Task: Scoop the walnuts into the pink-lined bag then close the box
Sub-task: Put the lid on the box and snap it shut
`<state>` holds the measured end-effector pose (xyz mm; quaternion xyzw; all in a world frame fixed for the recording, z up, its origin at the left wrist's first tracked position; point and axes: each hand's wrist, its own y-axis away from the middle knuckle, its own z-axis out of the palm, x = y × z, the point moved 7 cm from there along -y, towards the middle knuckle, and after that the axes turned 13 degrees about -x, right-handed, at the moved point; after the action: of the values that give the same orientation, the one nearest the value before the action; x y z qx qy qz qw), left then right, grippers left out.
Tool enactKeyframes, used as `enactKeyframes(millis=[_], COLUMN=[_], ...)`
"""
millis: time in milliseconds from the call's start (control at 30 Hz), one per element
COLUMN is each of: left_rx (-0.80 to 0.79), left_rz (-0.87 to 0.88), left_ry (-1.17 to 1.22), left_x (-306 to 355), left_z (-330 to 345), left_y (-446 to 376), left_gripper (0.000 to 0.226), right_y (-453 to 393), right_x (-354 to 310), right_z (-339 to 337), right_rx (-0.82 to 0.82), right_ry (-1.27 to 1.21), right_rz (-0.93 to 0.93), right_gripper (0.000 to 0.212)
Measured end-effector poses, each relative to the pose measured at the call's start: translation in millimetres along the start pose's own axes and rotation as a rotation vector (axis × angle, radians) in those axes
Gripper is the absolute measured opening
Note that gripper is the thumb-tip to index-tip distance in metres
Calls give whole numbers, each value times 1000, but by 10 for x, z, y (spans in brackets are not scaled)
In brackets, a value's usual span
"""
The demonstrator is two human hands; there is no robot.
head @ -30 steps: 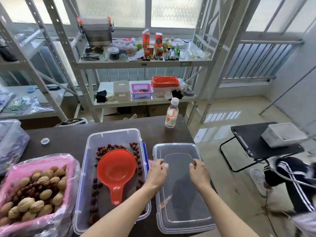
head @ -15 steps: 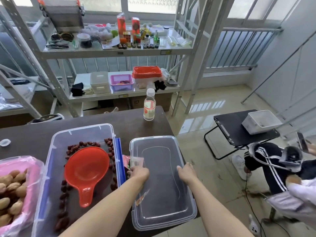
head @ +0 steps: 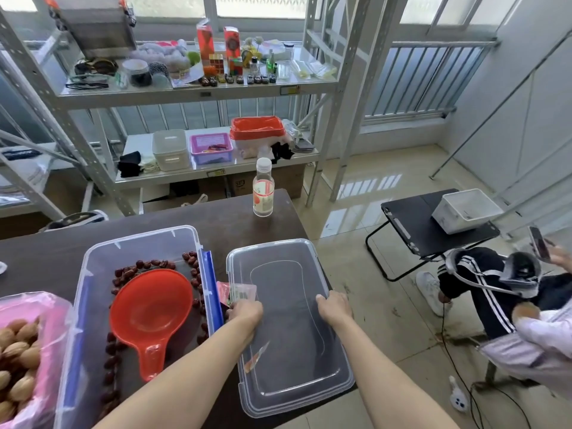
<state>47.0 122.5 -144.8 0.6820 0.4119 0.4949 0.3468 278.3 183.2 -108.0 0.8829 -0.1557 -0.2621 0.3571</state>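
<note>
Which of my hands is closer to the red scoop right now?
Left. Your left hand grips the lid's left edge, just right of the box wall beside the red scoop. Your right hand grips the lid's far right edge.

Dark table [head: 241, 218]: box [head: 102, 274], lid [head: 288, 351], bottle [head: 263, 188], pink-lined bag [head: 46, 308].

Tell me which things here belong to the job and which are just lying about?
Job:
clear lid, held by left hand and right hand
clear box
red scoop
walnuts
pink-lined bag

Lying about:
bottle
shelf clutter
folding table
</note>
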Motion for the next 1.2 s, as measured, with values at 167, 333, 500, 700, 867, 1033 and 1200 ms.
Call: enactKeyframes(millis=[167,333,500,700,867,1033,1200], left_rx=[50,57,208,336,448,532,584], left_rz=[84,227,338,486,483,471,421], left_ry=[-157,-149,-166,1,132,208,221], left_x=[192,477,642,622,344,-3,-403], left_z=[-103,-152,-460,-1026,-1532,-2019,-2391], left_y=[335,677,1139,1402,1415,1487,1417], left_gripper=[55,47,47,37,37,37,40], right_y=[25,120,273,451,624,788,923], right_x=[-66,-125,-374,-869,-1367,-1790,-2056], right_z=[-214,-547,-798,-709,-368,57,549], right_rx=[104,245,375,388,346,319,230], right_ry=[-41,-127,-171,-188,-194,-151,-75], right_rz=[-20,25,-19,-123,-253,-354,-420], right_gripper=[49,47,46,46,42,43,41])
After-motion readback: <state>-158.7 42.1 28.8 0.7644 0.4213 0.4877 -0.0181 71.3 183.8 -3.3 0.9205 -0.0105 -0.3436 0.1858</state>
